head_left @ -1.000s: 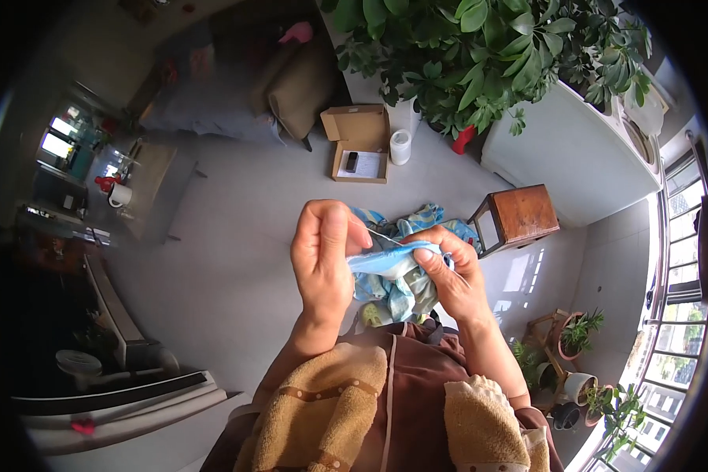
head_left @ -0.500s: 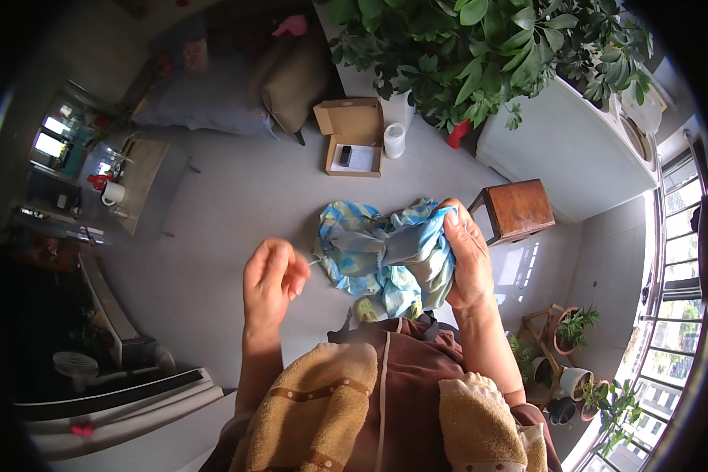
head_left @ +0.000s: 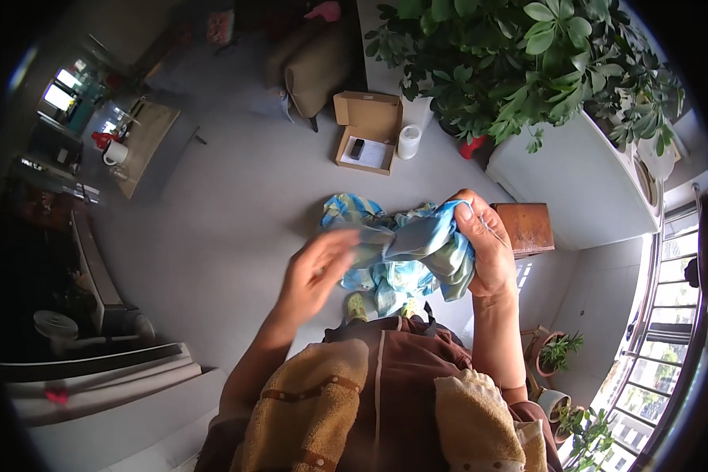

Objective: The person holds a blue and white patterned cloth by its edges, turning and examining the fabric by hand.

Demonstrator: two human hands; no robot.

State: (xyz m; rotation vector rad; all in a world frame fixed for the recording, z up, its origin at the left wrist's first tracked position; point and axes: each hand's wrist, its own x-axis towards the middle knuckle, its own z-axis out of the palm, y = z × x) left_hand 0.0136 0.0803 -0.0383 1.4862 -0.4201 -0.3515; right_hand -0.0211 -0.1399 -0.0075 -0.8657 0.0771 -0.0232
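Head view, mid-frame: right hand (head_left: 489,250) pinching blue cloth (head_left: 425,238)
Left hand (head_left: 313,274) blurry, can't tell if fingers grip

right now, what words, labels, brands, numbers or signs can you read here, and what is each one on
No text is readable.
White sheet in the open cardboard box: any print is too small to read.
White jar beside the box: no lettering can be made out.
Blue patterned cloth in the right hand: no lettering visible.
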